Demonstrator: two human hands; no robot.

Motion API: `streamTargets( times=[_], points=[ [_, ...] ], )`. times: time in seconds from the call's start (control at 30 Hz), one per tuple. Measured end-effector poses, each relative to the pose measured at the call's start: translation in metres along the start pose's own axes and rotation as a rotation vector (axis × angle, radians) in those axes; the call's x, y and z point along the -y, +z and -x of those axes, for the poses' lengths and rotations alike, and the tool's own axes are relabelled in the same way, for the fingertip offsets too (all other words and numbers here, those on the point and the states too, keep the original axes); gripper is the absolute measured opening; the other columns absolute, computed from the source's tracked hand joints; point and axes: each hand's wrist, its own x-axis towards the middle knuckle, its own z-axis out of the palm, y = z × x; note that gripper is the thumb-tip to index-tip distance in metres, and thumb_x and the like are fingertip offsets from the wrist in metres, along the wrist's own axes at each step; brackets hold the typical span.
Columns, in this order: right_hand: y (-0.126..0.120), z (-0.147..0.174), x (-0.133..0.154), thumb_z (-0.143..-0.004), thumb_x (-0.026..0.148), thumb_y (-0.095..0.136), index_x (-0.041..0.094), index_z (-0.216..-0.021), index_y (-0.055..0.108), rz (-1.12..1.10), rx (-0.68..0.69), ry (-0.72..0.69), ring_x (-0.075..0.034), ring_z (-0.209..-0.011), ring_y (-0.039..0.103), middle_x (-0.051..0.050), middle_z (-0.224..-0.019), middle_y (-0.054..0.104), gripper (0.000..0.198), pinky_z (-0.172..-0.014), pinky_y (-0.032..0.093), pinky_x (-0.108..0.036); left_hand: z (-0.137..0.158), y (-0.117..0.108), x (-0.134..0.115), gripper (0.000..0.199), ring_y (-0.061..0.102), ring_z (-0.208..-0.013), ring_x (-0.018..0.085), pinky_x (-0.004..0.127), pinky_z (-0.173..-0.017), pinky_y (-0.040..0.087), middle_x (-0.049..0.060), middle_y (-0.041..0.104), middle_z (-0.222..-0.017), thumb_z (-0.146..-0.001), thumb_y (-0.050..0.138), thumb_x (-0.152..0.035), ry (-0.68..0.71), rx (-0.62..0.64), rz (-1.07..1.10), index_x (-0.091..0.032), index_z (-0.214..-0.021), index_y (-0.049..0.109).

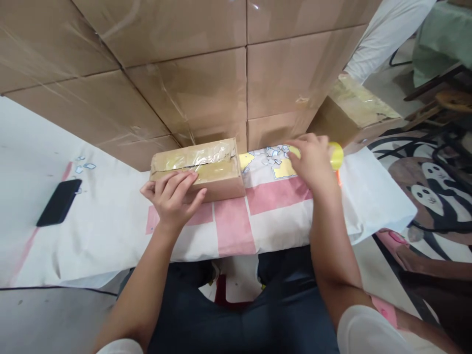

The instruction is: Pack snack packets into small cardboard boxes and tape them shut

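Small box point(217, 167) sits on the cloth-covered tabletop point(287, 233), seam side up, shiny tape over the top; dark line shows along the seam. L hand point(172, 196) is on its L end: fingers spread over the top, thumb along the near side, grip wide, not closed round it. R hand point(313, 158) is off to the R of the box, palm down, a bit blurred, w/ thumb & index apart. Yellow tape roll point(337, 156) is just past R hand, on the side away from the box; can't tell if R grip has hold of it. Carton stack point(188, 93) stands right behind the box. 2nd box point(363, 110), also taped, is farther R, w/ a white sleeve point(389, 37) beyond it. Black phone point(59, 202) lies well L of the small box.
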Motion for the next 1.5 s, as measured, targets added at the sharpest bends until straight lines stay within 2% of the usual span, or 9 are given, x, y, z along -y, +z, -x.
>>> streamTargets(
  times=[0.17, 0.33, 0.63, 0.73, 0.83, 0.93, 1.1, 1.3, 1.5],
  points=[
    [0.047, -0.006, 0.005, -0.094, 0.019, 0.051, 0.029, -0.125, 0.073, 0.085, 0.229, -0.068, -0.044, -0.132, 0.042, -0.016, -0.149, 0.051, 0.04, -0.101, 0.036, -0.064, -0.002, -0.002, 0.003, 0.031, 0.069, -0.103, 0.034, 0.057, -0.091, 0.033, 0.007, 0.08, -0.108, -0.088, 0.071, -0.051, -0.056, 0.064, 0.011, -0.031, -0.111, 0.069],
    [0.067, -0.013, -0.01, -0.09, 0.018, 0.053, 0.026, -0.109, 0.077, 0.049, 0.241, -0.068, -0.041, -0.128, 0.042, -0.015, -0.14, 0.055, 0.031, -0.101, 0.036, -0.06, -0.003, -0.002, 0.003, 0.032, 0.068, -0.104, 0.034, 0.054, -0.092, 0.031, 0.006, 0.079, -0.111, -0.085, 0.075, -0.048, -0.07, 0.059, 0.074, -0.031, -0.112, 0.07],
    [0.062, -0.025, -0.016, -0.087, 0.022, 0.06, 0.02, -0.084, 0.069, -0.198, 0.047, -0.095, -0.034, -0.114, 0.051, -0.012, -0.114, 0.066, 0.01, -0.1, 0.036, -0.053, -0.002, -0.002, 0.005, 0.038, 0.065, -0.106, 0.034, 0.052, -0.097, 0.028, 0.005, 0.078, -0.113, -0.08, 0.081, -0.044, -0.084, 0.064, 0.135, -0.032, -0.114, 0.07],
    [0.06, -0.025, -0.007, -0.086, 0.02, 0.06, 0.021, -0.083, 0.065, -0.392, 0.005, -0.047, -0.027, -0.097, 0.059, -0.008, -0.096, 0.069, 0.006, -0.091, 0.043, -0.044, -0.004, -0.002, 0.007, 0.038, 0.066, -0.104, 0.033, 0.051, -0.093, 0.03, 0.004, 0.079, -0.112, -0.08, 0.081, -0.043, -0.058, 0.04, 0.12, -0.032, -0.115, 0.07],
    [0.059, -0.019, 0.012, -0.087, 0.022, 0.06, 0.021, -0.09, 0.063, -0.628, 0.02, -0.065, -0.02, -0.077, 0.061, -0.003, -0.081, 0.067, 0.004, -0.075, 0.045, -0.034, -0.006, -0.003, 0.01, 0.037, 0.067, -0.104, 0.033, 0.051, -0.093, 0.031, 0.004, 0.079, -0.113, -0.081, 0.08, -0.042, -0.065, 0.047, 0.131, -0.032, -0.115, 0.07],
    [0.059, -0.008, 0.037, -0.089, 0.023, 0.06, 0.021, -0.094, 0.063, -0.688, 0.122, -0.171, -0.018, -0.071, 0.061, 0.0, -0.075, 0.067, 0.005, -0.071, 0.043, -0.031, -0.006, -0.004, 0.013, 0.036, 0.068, -0.106, 0.034, 0.053, -0.094, 0.032, 0.004, 0.078, -0.115, -0.083, 0.079, -0.043, -0.087, 0.075, 0.132, -0.033, -0.116, 0.07],
    [0.07, 0.004, 0.066, -0.091, 0.015, 0.053, 0.021, -0.101, 0.061, -0.64, 0.209, -0.272, -0.02, -0.076, 0.062, -0.003, -0.084, 0.069, 0.014, -0.071, 0.042, -0.031, -0.006, -0.005, 0.013, 0.038, 0.069, -0.107, 0.033, 0.055, -0.095, 0.036, 0.003, 0.078, -0.117, -0.085, 0.077, -0.042, -0.06, 0.076, 0.071, -0.036, -0.121, 0.067],
    [0.08, 0.009, 0.071, -0.093, 0.007, 0.042, 0.023, -0.114, 0.054, -0.587, 0.111, -0.309, -0.022, -0.086, 0.063, -0.005, -0.099, 0.068, 0.029, -0.077, 0.047, -0.033, -0.004, -0.005, 0.011, 0.037, 0.068, -0.111, 0.032, 0.06, -0.098, 0.037, 0.001, 0.077, -0.121, -0.088, 0.072, -0.046, -0.075, 0.131, 0.035, -0.034, -0.123, 0.067],
    [0.079, 0.012, 0.078, -0.085, 0.001, 0.043, 0.021, -0.111, 0.054, -0.513, 0.09, -0.337, -0.027, -0.101, 0.062, -0.007, -0.1, 0.068, 0.035, -0.089, 0.05, -0.04, -0.004, -0.004, 0.007, 0.036, 0.068, -0.112, 0.033, 0.062, -0.099, 0.037, 0.003, 0.078, -0.117, -0.088, 0.072, -0.044, -0.084, 0.083, 0.062, -0.034, -0.121, 0.067]
  ],
)
